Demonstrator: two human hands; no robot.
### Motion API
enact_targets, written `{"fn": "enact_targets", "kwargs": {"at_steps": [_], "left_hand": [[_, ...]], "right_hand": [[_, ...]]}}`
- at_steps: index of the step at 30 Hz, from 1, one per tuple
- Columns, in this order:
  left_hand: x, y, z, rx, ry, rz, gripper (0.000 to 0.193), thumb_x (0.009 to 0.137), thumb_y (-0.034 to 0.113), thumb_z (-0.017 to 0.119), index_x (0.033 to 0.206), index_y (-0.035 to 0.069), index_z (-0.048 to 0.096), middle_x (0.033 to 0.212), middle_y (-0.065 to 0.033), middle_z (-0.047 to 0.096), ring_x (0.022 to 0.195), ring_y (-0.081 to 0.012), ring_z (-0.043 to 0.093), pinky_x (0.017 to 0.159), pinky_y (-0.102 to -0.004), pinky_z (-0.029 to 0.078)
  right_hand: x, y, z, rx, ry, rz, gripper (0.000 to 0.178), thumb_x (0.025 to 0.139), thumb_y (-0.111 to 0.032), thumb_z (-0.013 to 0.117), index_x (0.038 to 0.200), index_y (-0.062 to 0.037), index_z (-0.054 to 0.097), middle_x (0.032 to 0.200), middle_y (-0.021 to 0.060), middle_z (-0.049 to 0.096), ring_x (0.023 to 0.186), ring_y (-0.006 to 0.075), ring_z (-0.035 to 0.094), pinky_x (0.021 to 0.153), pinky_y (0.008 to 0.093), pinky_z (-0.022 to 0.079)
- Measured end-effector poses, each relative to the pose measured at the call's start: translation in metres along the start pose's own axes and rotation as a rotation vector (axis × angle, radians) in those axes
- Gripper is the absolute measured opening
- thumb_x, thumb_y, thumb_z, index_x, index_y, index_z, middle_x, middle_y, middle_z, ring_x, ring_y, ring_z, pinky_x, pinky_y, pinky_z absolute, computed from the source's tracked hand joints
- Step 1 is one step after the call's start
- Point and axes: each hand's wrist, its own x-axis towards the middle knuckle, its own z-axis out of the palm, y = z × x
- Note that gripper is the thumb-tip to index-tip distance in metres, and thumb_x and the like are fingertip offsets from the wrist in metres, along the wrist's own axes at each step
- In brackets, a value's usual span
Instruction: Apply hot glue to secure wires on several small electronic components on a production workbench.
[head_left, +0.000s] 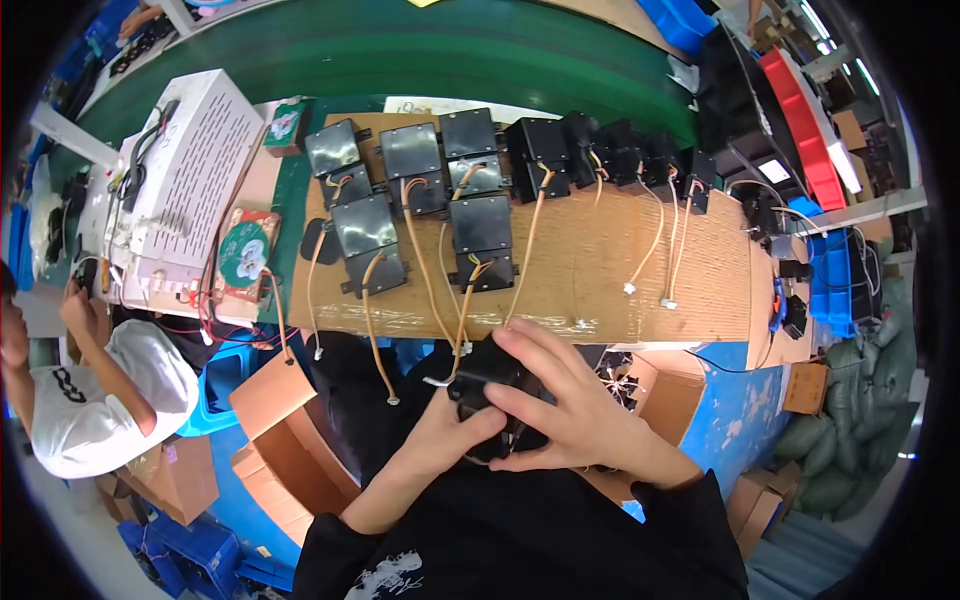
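A black plastic box (492,366) is held between my two hands, just below the front edge of the bench. My left hand (442,436) grips its left side, with the thumb laid across it. From the right, my right hand (565,408) spreads its fingers over the top and side of the same box. A short pale wire end pokes out by my left fingers. Much of the box is covered by my hands. Beyond them, similar black boxes (482,223) with beige cables stand on a cardboard sheet (590,265), several in a loose group.
At left are a white perforated metal case (190,165) and a person in a white shirt (110,390). Open cartons (290,440) stand below the bench, one holding wired parts at right. A green belt (350,50) runs behind; cables dangle over the front edge.
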Motion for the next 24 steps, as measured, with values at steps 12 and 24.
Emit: {"fn": "enact_targets", "kwargs": {"at_steps": [12, 24], "left_hand": [[0.009, -0.004, 0.036, 0.025, 0.055, 0.448, 0.05, 0.096, 0.008, 0.051, 0.143, 0.0, 0.037, 0.135, -0.0198, 0.055, 0.124, -0.0272, 0.052, 0.102, -0.0403, 0.044], [0.001, -0.006, 0.036, 0.149, -0.016, 0.178, 0.043, 0.095, 0.009, 0.048, 0.135, -0.006, 0.043, 0.126, -0.0257, 0.058, 0.113, -0.0288, 0.059, 0.095, -0.0364, 0.048]], "right_hand": [[0.012, 0.049, -0.034, -0.385, 0.165, 0.295, 0.078, 0.061, -0.026, 0.085, 0.131, -0.0063, 0.057, 0.144, 0.022, 0.042, 0.127, 0.0404, 0.046, 0.104, 0.0493, 0.042], [0.007, 0.079, -0.047, -0.441, 0.054, 0.333, 0.073, 0.076, -0.027, 0.077, 0.14, -0.008, 0.047, 0.153, 0.0216, 0.034, 0.141, 0.0412, 0.034, 0.112, 0.0495, 0.036]]}}
